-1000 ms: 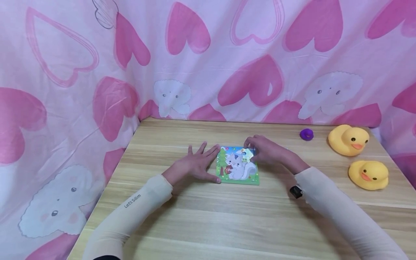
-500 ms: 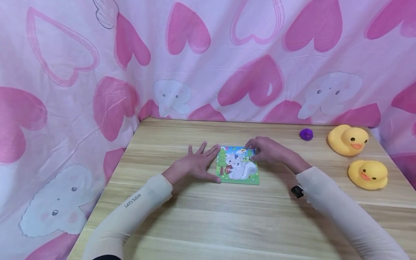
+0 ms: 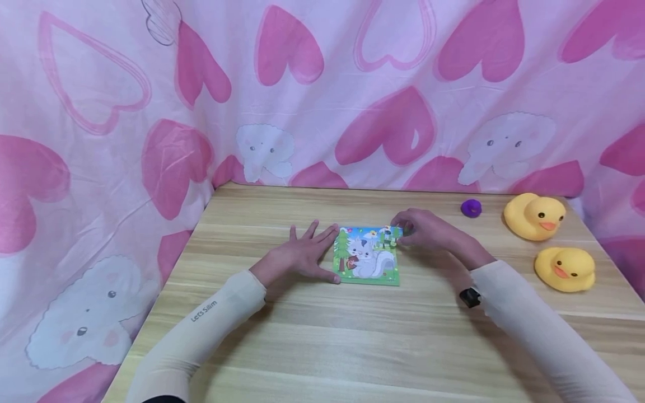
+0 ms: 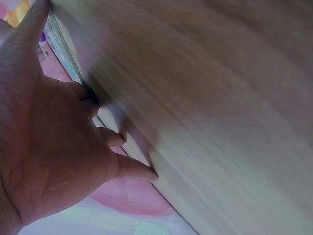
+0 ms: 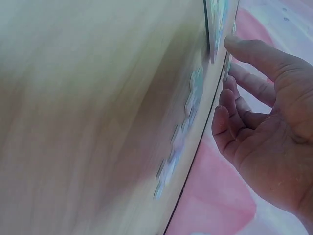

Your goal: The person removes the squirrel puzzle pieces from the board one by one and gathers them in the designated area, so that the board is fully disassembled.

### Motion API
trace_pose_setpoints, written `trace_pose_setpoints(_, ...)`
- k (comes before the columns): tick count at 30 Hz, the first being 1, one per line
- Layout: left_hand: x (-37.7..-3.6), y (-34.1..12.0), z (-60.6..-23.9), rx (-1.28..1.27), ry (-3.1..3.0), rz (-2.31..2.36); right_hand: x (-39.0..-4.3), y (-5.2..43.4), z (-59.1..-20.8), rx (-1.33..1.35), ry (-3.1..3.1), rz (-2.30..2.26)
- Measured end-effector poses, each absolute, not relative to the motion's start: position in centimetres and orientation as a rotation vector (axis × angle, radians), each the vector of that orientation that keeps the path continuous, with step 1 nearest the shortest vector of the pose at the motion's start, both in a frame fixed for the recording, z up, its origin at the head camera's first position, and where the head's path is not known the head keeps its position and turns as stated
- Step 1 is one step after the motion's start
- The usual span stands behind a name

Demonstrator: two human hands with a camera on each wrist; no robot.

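A square jigsaw puzzle (image 3: pixel 368 260) showing a squirrel lies flat on the wooden table. My left hand (image 3: pixel 304 256) is spread at its left side, thumb and index fingertip at the board's edge. In the left wrist view the left hand's fingers (image 4: pixel 139 169) rest straight on the table. At the upper right corner, my right hand (image 3: pixel 422 228) pinches a puzzle piece (image 3: pixel 396 234) between thumb and fingers. The right wrist view shows this thin piece edge-on, close to the board. Several loose puzzle pieces (image 5: pixel 181 137) lie on the table below the right hand, hidden by it in the head view.
Two yellow rubber ducks (image 3: pixel 536 217) sit at the right side of the wooden table (image 3: pixel 322 341), with a small purple duck (image 3: pixel 471 208) left of them. A pink curtain (image 3: pixel 322 101) with hearts hangs behind the table's back and left edges.
My right hand has shifted slightly right and up along the puzzle's upper right corner, and a pale gap there is now covered by picture. The left hand has stayed in place.
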State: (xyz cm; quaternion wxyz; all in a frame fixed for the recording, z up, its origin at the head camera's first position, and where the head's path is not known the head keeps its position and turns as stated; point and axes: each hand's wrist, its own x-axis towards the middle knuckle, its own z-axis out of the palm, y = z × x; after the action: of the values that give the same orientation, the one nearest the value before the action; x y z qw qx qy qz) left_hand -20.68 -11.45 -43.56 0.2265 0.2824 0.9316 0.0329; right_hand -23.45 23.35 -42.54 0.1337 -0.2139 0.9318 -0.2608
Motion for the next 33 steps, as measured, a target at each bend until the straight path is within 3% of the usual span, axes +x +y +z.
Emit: trace_pose_setpoints(33,-20.4,-11.5,-43.3,0.784,2.569,0.095,-21.1,34.3,-41.6,-0.504,2.897,-0.450)
